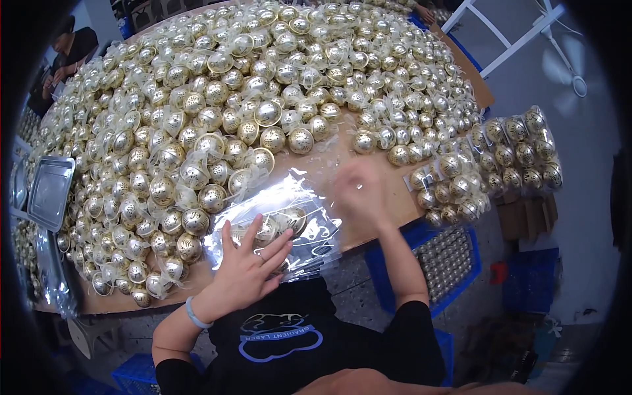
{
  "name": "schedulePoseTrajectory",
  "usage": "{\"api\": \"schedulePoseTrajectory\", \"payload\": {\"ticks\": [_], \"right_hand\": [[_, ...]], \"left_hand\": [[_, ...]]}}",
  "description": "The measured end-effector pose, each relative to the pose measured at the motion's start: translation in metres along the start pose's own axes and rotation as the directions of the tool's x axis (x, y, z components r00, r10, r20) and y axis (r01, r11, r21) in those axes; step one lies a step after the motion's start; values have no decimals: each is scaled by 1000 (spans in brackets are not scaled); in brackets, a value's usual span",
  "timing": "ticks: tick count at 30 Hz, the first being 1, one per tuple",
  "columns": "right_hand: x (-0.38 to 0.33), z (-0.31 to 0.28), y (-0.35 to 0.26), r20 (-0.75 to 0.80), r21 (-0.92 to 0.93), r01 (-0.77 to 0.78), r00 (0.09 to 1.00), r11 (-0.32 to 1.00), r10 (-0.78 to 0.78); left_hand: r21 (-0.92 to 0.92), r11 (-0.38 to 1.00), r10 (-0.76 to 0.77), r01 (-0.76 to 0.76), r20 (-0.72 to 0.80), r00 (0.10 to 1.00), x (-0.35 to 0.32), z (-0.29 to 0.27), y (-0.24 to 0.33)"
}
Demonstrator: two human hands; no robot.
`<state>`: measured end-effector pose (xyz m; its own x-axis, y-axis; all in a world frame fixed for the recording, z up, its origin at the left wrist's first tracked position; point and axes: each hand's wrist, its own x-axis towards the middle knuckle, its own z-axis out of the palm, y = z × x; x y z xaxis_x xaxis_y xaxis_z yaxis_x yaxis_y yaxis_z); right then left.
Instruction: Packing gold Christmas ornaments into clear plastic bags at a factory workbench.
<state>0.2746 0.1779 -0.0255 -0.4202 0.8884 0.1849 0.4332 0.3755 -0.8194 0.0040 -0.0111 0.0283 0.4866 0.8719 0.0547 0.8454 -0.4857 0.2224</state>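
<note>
The person wears a black short-sleeved T-shirt point(309, 342) of soft knit cloth, seen from above so that the chest fills the lower middle of the view. On its front sits a printed emblem point(280, 336): a cloud-like outline drawn in blue, with a pale line drawing of rounded shapes above it and a row of small pale lettering across the middle. The black sleeves end at the upper arms, leaving both forearms bare. Around the left wrist runs a thin, pale blue band point(195, 314), smooth and plain. The left hand point(247, 266) wears no glove, and the right hand point(361, 191), blurred here, shows none either.
</note>
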Motion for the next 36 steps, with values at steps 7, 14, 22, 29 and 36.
{"api": "schedulePoseTrajectory", "payload": {"ticks": [7, 14, 22, 29, 36], "right_hand": [[52, -38, 8, -150, -722, 41, 965, 690, -214], [-39, -7, -14, -404, 358, 165, 915, 919, -7], [-75, -8, -13, -131, 723, -81, 959, 686, 252], [-88, 5, -6, 316, 222, -38, 948, 974, -35], [-62, -17, -5, 502, 346, -173, 865, 922, -26]], "left_hand": [[-8, 1000, 12, -12, 58, 998, 3, -1, 2], [-10, 1000, -2, 3, 74, 997, 6, -8, 2], [9, 1000, -8, 7, 79, 997, 13, -12, 2], [-67, 997, 36, -34, 23, 999, 15, -13, -8], [-143, 989, 40, -40, -4, 999, 15, -7, -15]]}}
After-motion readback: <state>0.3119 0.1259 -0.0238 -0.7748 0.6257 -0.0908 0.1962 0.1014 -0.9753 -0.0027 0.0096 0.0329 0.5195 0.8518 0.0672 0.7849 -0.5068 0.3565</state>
